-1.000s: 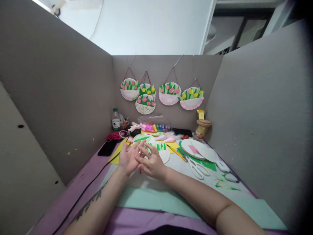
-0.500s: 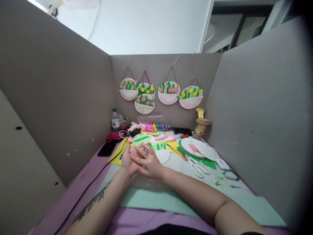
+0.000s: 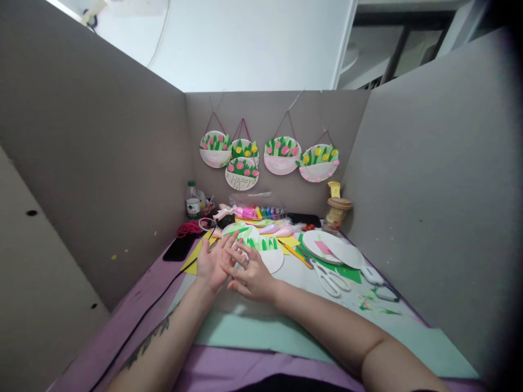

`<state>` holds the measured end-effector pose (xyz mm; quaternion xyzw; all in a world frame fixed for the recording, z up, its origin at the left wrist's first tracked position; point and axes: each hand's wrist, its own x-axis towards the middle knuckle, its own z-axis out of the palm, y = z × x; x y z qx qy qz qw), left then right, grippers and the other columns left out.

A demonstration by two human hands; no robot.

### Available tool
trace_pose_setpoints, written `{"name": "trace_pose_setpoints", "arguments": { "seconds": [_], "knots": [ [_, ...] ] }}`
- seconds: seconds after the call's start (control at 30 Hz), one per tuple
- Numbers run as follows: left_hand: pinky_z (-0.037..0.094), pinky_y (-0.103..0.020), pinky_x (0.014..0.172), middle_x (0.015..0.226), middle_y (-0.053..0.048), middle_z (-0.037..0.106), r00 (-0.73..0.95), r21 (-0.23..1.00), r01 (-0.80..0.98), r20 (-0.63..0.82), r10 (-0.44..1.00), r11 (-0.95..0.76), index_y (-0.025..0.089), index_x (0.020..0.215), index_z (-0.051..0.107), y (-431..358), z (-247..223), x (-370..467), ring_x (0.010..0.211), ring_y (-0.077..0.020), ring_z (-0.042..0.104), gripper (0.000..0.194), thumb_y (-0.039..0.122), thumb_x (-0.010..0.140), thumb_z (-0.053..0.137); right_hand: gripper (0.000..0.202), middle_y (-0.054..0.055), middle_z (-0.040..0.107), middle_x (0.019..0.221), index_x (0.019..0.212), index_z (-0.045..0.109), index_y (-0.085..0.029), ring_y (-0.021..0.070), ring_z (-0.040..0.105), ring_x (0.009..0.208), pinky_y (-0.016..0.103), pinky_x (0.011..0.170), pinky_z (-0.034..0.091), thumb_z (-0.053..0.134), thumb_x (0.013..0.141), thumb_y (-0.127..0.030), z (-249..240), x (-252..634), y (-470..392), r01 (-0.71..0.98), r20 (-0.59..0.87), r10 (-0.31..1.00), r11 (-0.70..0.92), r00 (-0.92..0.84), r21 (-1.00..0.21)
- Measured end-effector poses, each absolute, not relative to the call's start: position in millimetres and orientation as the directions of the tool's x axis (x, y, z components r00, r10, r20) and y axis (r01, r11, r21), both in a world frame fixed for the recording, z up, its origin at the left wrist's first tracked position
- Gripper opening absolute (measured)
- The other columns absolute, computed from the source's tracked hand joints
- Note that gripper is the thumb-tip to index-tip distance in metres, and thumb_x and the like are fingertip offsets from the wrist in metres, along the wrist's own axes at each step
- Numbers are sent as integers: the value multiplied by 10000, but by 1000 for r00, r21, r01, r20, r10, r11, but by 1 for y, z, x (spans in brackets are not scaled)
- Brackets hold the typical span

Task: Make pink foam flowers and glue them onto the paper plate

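Observation:
My left hand (image 3: 211, 268) is turned palm up above the work surface, its fingers stretched out. Over its fingers lies my right hand (image 3: 256, 279), palm down with fingers spread and a ring on one of them. The fingertips overlap the left palm; whether anything small is between them is hidden. Just behind both hands lies a white paper plate (image 3: 274, 263) with a row of green paper leaves (image 3: 267, 244). Another plate with light green strips (image 3: 242, 228) sits farther back, partly covered.
White scissors (image 3: 329, 280), an orange craft knife (image 3: 297, 254) and stacked paper plates (image 3: 321, 239) lie to the right, near green scraps (image 3: 376, 305). A phone (image 3: 178, 247) and black cable (image 3: 151, 307) are left. Decorated plates (image 3: 281, 163) hang on the back panel (image 3: 281, 114).
My left hand has turned more open and shifted slightly left, its fingers spreading apart. The right hand has slid back a little from the left palm.

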<state>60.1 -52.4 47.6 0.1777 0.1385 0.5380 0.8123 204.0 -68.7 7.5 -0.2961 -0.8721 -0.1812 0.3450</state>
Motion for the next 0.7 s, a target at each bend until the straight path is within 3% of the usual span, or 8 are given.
{"name": "trace_pose_setpoints", "arguments": {
  "seconds": [0.23, 0.4, 0.53, 0.7],
  "knots": [
    [471, -491, 968, 1333, -226, 540, 491, 454, -763, -55, 870, 459, 67, 1431, 345, -53, 44, 63, 1216, -340, 542, 768, 623, 904, 303, 410, 52, 398, 1495, 1235, 633, -290, 339, 258, 1351, 499, 1021, 312, 554, 867, -453, 7, 204, -65, 699, 704, 465, 713, -537, 62],
    [463, -483, 986, 1388, -178, 509, 392, 447, -816, -38, 919, 367, 138, 1437, 353, -53, 45, 63, 1216, -317, 545, 726, 628, 903, 311, 447, 61, 411, 1485, 1248, 622, -283, 324, 238, 1373, 480, 1044, 289, 558, 859, -495, 4, 203, -69, 643, 698, 394, 756, -598, 125],
    [462, -488, 983, 1345, -214, 533, 490, 453, -757, -83, 868, 471, 90, 1445, 332, -54, 46, 64, 1194, -328, 559, 767, 628, 898, 320, 461, 59, 378, 1506, 1285, 592, -295, 345, 229, 1373, 499, 1039, 281, 557, 861, -473, 5, 204, -66, 713, 687, 478, 697, -547, 82],
    [465, -460, 987, 1377, -180, 522, 394, 465, -810, -20, 919, 357, 130, 1459, 312, -53, 44, 62, 1214, -300, 550, 730, 612, 909, 321, 461, 58, 385, 1501, 1258, 606, -293, 325, 225, 1380, 481, 1045, 283, 551, 862, -521, 1, 205, -68, 657, 685, 408, 741, -604, 138]
  ]
}}
